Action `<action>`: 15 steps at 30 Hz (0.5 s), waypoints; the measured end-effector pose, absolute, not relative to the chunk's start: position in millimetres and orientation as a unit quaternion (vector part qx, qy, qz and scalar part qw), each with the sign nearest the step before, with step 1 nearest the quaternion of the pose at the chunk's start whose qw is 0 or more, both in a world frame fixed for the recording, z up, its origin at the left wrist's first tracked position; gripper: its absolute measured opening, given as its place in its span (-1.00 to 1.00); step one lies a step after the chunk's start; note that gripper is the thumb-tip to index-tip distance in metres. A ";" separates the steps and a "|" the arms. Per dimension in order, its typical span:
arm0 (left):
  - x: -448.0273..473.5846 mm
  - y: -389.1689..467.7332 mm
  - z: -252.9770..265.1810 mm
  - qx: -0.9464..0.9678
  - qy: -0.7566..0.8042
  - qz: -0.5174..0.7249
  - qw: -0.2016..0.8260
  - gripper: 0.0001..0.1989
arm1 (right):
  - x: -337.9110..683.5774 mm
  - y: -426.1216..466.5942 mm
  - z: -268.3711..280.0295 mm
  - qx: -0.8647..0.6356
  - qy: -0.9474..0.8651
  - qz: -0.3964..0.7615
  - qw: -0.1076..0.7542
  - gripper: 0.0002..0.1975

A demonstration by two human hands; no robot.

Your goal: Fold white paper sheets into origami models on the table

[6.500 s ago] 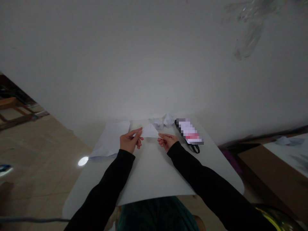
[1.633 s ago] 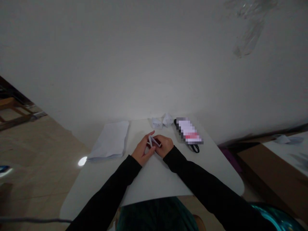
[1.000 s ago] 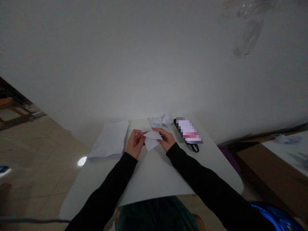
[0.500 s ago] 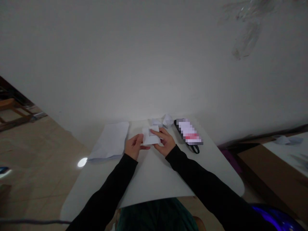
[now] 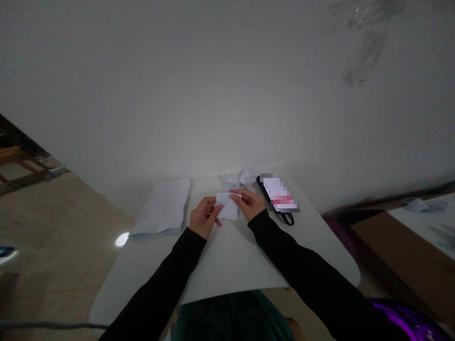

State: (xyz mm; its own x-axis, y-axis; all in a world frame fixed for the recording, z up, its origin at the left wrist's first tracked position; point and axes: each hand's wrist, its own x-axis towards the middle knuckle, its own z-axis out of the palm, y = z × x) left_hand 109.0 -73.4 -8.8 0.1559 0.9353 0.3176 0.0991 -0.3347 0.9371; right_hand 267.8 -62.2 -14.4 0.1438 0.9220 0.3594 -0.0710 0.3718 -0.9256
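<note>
A small folded piece of white paper (image 5: 228,210) is held between both hands above the white table (image 5: 234,260). My left hand (image 5: 205,216) pinches its left side, with the thumb lying on the front face. On the upper right corner, my right hand (image 5: 250,202) grips it between thumb and fingers. Just beyond the hands, two folded white paper shapes (image 5: 248,177) sit at the back of the table near the wall; one is partly behind the held paper.
A stack of white paper sheets (image 5: 163,206) lies on the table's left. A phone (image 5: 279,194) in a dark case with a strap lies on the right. The wall (image 5: 227,94) rises behind. A cardboard box (image 5: 398,246) stands beyond the table's right edge.
The small flap seen on the paper's face no longer shows; a plain face is toward me. Both hands shifted slightly right, and the right fingers moved to the upper corner.
</note>
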 end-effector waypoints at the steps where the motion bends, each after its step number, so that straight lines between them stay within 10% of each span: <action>1: 109.7 -73.8 -8.7 0.632 0.402 0.519 0.412 -0.69 | 268.2 -61.3 -14.7 -0.404 -0.513 0.400 0.643 -0.74; 8: 117.2 -77.2 1.6 0.583 0.393 0.569 0.428 -0.43 | 271.7 -62.9 -10.0 -0.414 -0.421 0.432 0.682 -0.72; 15: 114.3 -69.6 -2.8 0.545 0.416 0.611 0.396 -0.67 | 270.8 -63.3 -7.4 -0.418 -0.432 0.479 0.639 -0.65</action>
State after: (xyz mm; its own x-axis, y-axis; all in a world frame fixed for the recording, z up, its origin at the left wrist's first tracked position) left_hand 114.3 -69.6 -2.8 -0.0926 0.9368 0.3373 -0.0307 -0.3413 0.9394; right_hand 270.8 -63.3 -7.4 0.1662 0.9743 0.1519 -0.2513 0.1909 -0.9489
